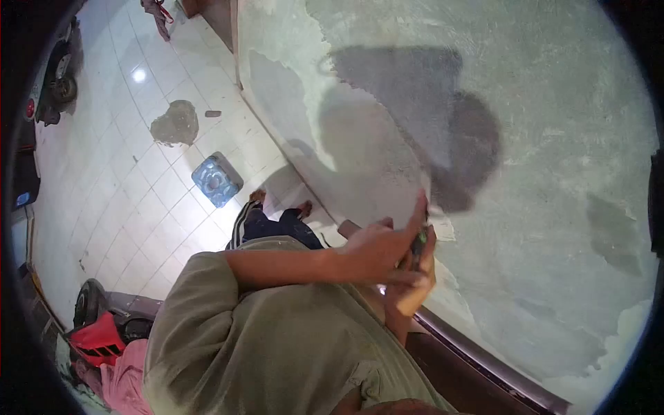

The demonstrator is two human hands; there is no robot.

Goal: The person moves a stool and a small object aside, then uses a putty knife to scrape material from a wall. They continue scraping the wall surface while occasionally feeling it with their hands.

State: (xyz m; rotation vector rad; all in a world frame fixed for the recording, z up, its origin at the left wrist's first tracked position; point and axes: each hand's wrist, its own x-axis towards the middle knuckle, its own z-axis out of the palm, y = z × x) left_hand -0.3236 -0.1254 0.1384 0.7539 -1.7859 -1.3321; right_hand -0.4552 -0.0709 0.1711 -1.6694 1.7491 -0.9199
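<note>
Both hands meet in front of the wall at right of centre. My left hand comes in from the left, its index finger stretched upward and its thumb lying across my right hand. Between the hands is a small dark object with a green patch, mostly covered by fingers. My right hand is wrapped round it from the lower right side. What the object is cannot be made out.
A plastered wall bears shadows. On the tiled floor are a blue container, a grey patch and a small block. Motorbikes, a dark rail and a person also show.
</note>
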